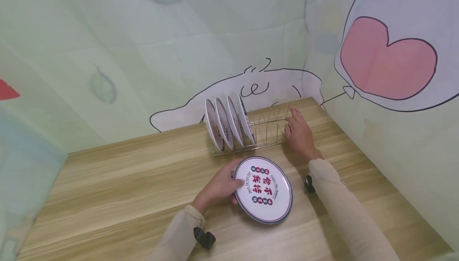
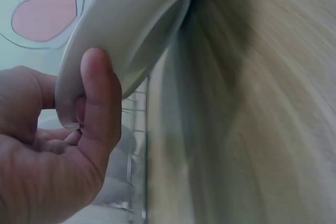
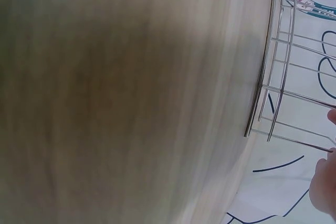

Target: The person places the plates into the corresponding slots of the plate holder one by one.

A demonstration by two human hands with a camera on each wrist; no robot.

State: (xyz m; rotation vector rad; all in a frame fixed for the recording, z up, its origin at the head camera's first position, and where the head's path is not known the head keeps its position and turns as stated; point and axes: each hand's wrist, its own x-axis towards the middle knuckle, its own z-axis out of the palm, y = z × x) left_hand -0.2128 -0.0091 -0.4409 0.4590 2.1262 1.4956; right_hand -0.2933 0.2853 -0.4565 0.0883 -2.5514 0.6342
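My left hand point(image 1: 224, 181) grips a white plate point(image 1: 263, 189) with a blue rim and red and blue lettering. The thumb lies over its edge and the fingers are beneath; the plate's pale underside point(image 2: 126, 19) shows in the left wrist view. Farther back on the table, a wire dish rack point(image 1: 267, 131) holds several upright plates point(image 1: 224, 123) in its left part. At the rack's right end, my right hand point(image 1: 300, 133) pinches the end wire. Only some fingertips point(image 3: 323, 184) of that hand come into the right wrist view.
The wooden table point(image 1: 136, 181) reaches back to a pale printed cloth wall point(image 1: 107, 46) just behind the rack. Another cloth wall point(image 1: 394, 141) with a heart balloon rises along the table's right edge. To the right of the stored plates, the rack shows bare wire slots.
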